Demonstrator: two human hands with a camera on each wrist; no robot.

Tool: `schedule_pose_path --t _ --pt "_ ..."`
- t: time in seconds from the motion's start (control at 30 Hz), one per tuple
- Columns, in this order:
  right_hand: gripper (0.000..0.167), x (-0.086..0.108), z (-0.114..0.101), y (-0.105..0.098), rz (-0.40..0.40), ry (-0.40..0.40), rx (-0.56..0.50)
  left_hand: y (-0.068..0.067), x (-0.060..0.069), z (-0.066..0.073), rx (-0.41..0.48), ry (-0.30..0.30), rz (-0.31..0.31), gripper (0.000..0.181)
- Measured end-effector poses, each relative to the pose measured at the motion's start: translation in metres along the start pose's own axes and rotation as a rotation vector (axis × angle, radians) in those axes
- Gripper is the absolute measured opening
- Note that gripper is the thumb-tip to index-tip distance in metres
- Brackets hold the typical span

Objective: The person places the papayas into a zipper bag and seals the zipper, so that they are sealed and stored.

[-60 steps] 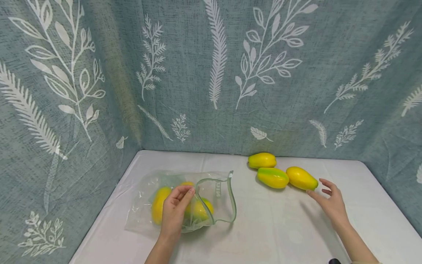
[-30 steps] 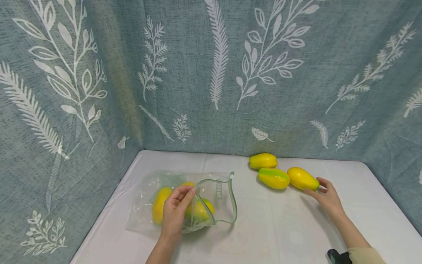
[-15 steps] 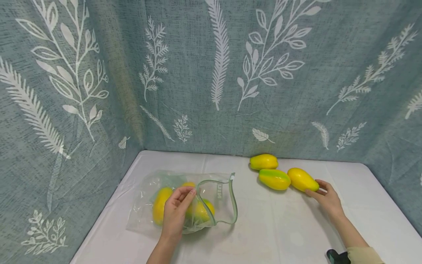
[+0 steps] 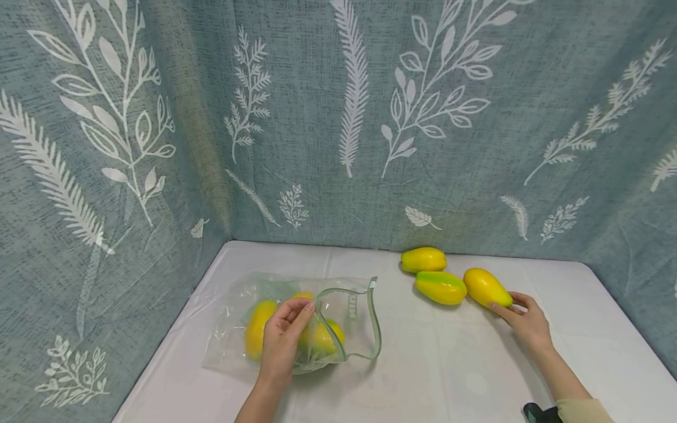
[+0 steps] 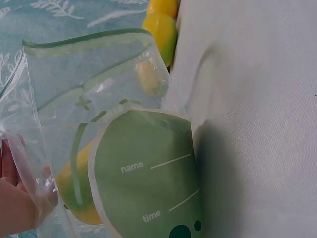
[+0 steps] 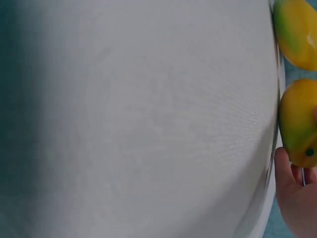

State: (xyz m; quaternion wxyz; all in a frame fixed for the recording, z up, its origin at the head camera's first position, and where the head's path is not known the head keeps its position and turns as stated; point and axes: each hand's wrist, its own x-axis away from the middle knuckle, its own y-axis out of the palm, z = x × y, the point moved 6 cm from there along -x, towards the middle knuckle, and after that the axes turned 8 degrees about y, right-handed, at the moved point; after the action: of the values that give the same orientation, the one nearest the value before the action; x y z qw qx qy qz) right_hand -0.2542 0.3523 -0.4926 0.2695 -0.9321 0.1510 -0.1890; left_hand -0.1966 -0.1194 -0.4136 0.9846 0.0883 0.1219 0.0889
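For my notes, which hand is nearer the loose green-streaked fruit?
Right. The right hand is just right of the green-streaked fruit, gripping another fruit; the left hand is farther, left of it, pinching the bag.

Leaf-print curtains (image 4: 312, 129) wall in a white table (image 4: 418, 364), booth-like

There are two hands (image 4: 279, 343), one bag (image 4: 224, 341) and at least five fruits (image 4: 441, 288).

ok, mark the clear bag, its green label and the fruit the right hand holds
Clear bag (image 4: 229, 330): head view, left-side film.
Green label (image 5: 141, 190): left wrist view, between "name" and "time".
Held fruit (image 4: 485, 286): head view, yellow middle.
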Motion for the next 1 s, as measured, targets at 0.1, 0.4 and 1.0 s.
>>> schedule_pose_path --t 0.1,0.4,1.0 --pt "0.089 0.003 -0.001 -0.003 0.029 -0.001 0.001 0.0 0.0 0.0 -0.002 -0.002 0.0 0.017" --pt "0.089 0.015 -0.007 -0.01 0.028 -0.006 -0.101 0.001 0.0 0.0 -0.005 -0.002 -0.003 0.019" --pt "0.082 0.052 -0.039 0.005 -0.086 -0.127 -0.202 0.001 0.001 -0.002 -0.014 -0.013 0.002 0.019"
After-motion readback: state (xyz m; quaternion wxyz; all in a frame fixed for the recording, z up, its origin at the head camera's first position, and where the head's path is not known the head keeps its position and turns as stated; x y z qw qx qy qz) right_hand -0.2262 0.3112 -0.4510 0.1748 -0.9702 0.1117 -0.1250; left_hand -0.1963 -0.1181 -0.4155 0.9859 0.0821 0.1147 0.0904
